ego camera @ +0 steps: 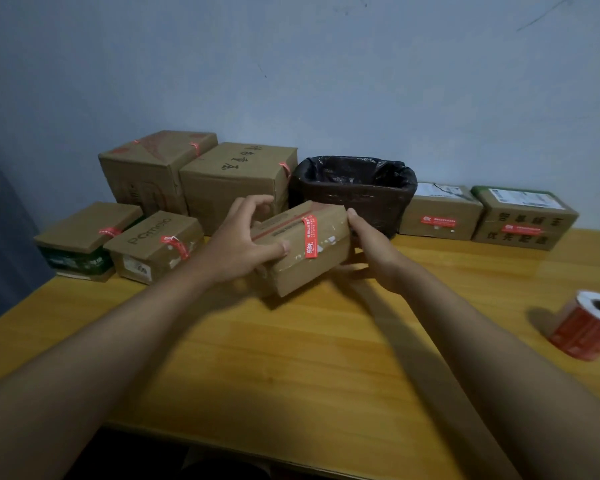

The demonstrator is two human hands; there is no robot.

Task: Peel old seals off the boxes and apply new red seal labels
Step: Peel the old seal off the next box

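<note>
Two hands hold the small box (pixel 302 247) at frame centre: left hand (pixel 243 244) fingers curled over its top, right hand (pixel 368 244) cupping its end. Keep it steady; pinch the red seal (pixel 310 237) by a corner.

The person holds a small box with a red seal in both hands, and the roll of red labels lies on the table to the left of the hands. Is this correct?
Not quite. The head view shows the roll of red labels to the right of the hands, not the left. The rest holds: left hand and right hand hold the small box with its red seal.
</note>
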